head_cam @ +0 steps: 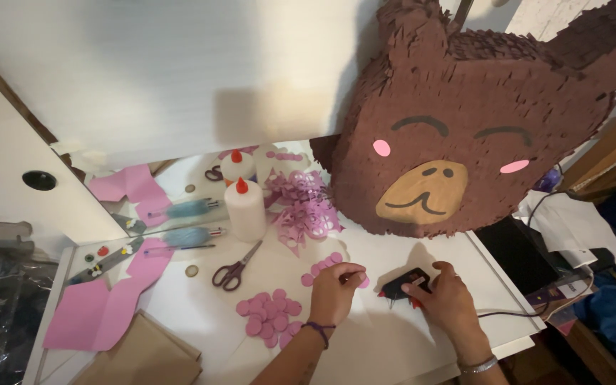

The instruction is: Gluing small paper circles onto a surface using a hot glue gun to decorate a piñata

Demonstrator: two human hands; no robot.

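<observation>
My left hand (334, 292) rests on the white table (194, 314) with its fingers pinched on a pink paper circle (362, 281) beside a short row of pink circles (322, 267). My right hand (445, 299) grips a black glue gun (404, 285) lying on the table, its cord (507, 314) running off to the right. A pile of pink paper circles (271, 315) lies just left of my left wrist. A large brown fringed bear-head piñata (458, 135) leans at the back of the table, above both hands.
Purple-handled scissors (235, 269), a white glue bottle with a red tip (244, 209), curled purple paper scraps (304, 207), pink paper sheets (105, 303), brown paper (144, 356) and a fluffy blue pen (187, 237) lie to the left. A mirror (172, 185) leans behind them.
</observation>
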